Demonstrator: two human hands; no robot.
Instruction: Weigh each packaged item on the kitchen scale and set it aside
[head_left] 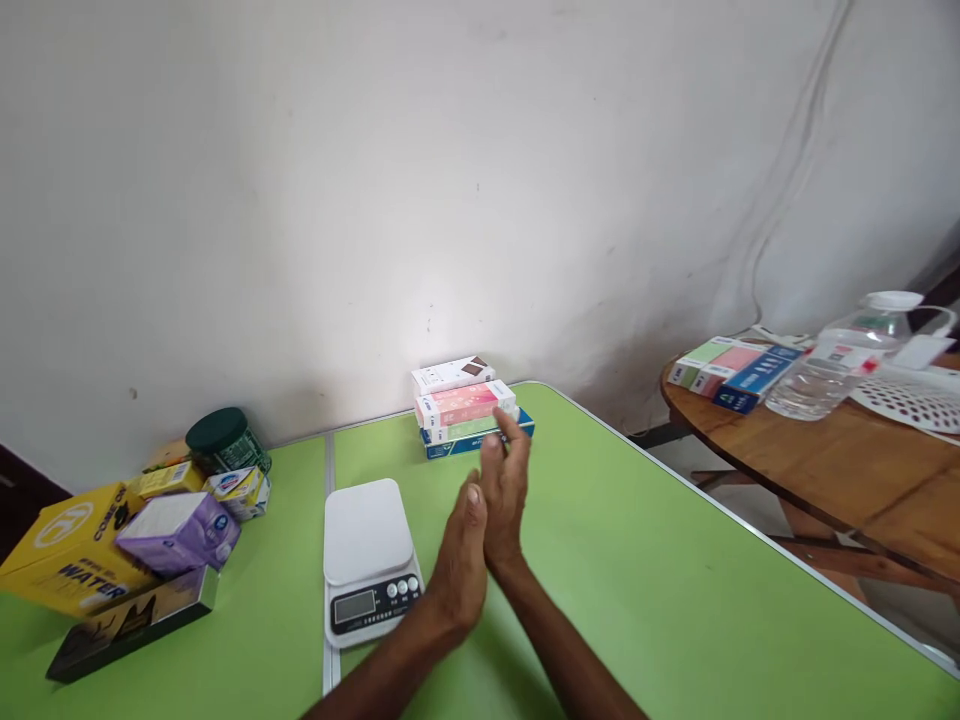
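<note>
Both my hands hover above the green table, palms facing each other and touching near the heels. My left hand has its fingers stretched out flat and holds nothing. My right hand is also flat with fingers extended, its fingertips close to a stack of small boxes at the table's far edge. A white kitchen scale with a dark display panel sits just left of my left hand.
At the left lie a yellow carton, a purple pack, a dark flat box, a dark green jar and small packets. A round wooden table at right carries coloured boxes, a water bottle and a white perforated tray.
</note>
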